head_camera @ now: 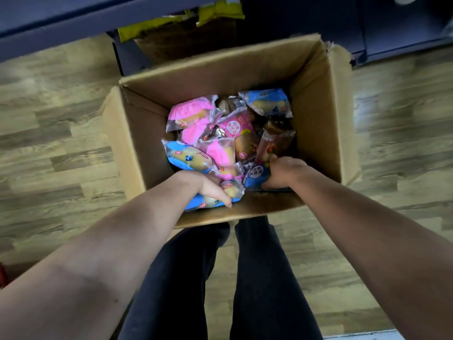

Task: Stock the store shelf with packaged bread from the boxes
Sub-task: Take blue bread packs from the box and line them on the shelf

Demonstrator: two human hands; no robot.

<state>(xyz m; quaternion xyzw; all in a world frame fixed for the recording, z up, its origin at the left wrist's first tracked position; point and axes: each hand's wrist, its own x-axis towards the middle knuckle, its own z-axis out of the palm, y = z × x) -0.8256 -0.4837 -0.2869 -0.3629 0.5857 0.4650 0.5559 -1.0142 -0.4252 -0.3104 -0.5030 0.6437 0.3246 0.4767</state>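
The open box (137, 133) stands on the wood floor (61, 133), close to the foot of the dark shelf (397, 30) — probably to keep each carry short. Bread packets (193, 114) lie loose and mixed in its bottom. The left grip (214, 190) is curled round a blue packet (203, 202) at the near wall. The right grip (284, 171) is clenched on a second blue packet (255, 175). Loading both at once likely saves trips. Packets carry a red oval logo (241, 155) and a round white label (232, 126) — its characters are upside down and not legible.

text | round white labels (232, 126) on bread packets (188, 157) | characters unreadable
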